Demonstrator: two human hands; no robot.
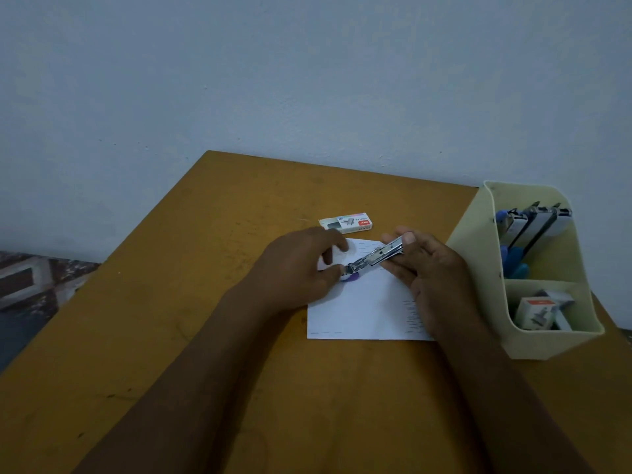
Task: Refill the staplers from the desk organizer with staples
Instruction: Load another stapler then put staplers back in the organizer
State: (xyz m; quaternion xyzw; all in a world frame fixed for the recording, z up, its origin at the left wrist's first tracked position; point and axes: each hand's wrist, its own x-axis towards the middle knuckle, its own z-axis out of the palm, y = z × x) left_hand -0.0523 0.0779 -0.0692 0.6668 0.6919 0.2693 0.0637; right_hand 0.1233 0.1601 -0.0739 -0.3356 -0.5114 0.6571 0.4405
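Two bare forearms (pixel 212 381) reach in from the near edge of the worktop (pixel 143 330), a flat mustard-brown board with a scuffed, speckled surface and a rounded far left corner. Above a white sheet of paper (pixel 359 313) in the right half of the worktop, both hands hold one stapler (pixel 376 256). It shows as a long shiny metal channel lying slantwise, with a bit of purple plastic at its lower end. The left hand (pixel 301 268) pinches that lower end between thumb and curled fingers, and the right hand (pixel 427 275) has its fingers curled under the upper end with the thumb pressed on top. The sheet carries rows of short dark marks along its right and near edges. Just beyond the hands, toward the far edge, lies a small flat box of staples (pixel 345 224) with a red label and a stapler drawing; its lettering is too small to read. At the right edge stands the desk organizer (pixel 547 347), a cream plastic bin with rounded corners and a divider. Its far compartment holds upright staplers (pixel 533 224) in blue, black and white, and its near compartment holds staple boxes (pixel 537 309) with an orange-red patch whose print is illegible. A plain pale blue-grey wall (pixel 307 80) rises behind the worktop, and a patterned surface (pixel 34 275) shows off the left edge.
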